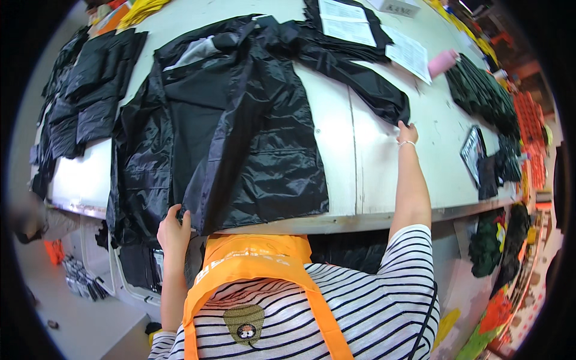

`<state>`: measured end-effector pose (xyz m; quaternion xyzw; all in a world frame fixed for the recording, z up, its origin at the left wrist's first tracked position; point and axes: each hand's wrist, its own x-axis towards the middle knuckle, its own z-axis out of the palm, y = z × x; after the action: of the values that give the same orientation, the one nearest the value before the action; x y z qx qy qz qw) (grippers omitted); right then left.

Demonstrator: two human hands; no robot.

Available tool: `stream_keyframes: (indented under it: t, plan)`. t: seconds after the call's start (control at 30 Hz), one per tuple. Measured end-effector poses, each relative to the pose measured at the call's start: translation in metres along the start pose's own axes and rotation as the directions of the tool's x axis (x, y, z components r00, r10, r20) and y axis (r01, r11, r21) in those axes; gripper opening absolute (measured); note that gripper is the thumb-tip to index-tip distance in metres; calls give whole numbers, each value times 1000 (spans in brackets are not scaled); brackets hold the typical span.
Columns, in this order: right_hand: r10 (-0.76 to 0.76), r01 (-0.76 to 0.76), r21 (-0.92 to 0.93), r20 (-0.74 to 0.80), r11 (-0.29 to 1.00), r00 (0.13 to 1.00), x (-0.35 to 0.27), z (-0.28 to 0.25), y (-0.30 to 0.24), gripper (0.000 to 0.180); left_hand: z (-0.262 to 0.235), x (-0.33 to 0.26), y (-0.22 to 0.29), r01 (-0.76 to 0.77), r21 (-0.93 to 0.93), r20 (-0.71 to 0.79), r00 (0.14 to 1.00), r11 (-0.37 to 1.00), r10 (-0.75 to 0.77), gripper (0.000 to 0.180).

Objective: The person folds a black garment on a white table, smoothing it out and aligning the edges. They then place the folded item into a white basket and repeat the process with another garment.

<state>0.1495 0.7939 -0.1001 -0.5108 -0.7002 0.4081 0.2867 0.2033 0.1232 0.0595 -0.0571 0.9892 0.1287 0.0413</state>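
A shiny black jacket [279, 129] lies spread over the white table, collar toward the far side and its front partly open. Its bottom hem reaches the near table edge, and the left part hangs over. At the end of the sleeve [360, 75] stretched out to the right, my right hand [407, 133] pinches the cuff. My left hand [174, 231] is at the lower hem of the jacket's open front, thumb and fingertips closed on the fabric. The other sleeve is hard to make out among the folds at the left.
Folded black garments [90, 84] are piled at the left. Printed sheets [348, 27] rest on dark clothing at the back, near a pink bottle [443, 63]. Dark green garments [480, 90] lie at the right, with a clear packet [473, 153] closer. The table edge [372, 222] runs before me.
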Motion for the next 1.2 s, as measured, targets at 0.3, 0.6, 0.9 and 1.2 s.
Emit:
stream_keyframes:
  t: [0.3, 0.6, 0.9, 1.2]
  plan:
    - [-422, 284, 375, 364, 882, 831, -224, -36, -137, 25, 1, 16, 95, -195, -554, 207, 910, 810, 360, 34]
    - [-338, -157, 404, 882, 901, 329, -405, -58, -154, 31, 73, 28, 144, -140, -930, 29, 895, 341, 446, 60]
    - [-692, 564, 401, 417, 721, 589, -375, -36, -141, 26, 50, 28, 120, 41, -999, 48, 933, 28, 357, 33]
    - [-158, -340, 359, 853, 869, 497, -360, -48, -150, 13, 21, 45, 96, 289, -950, 308, 828, 114, 468, 24]
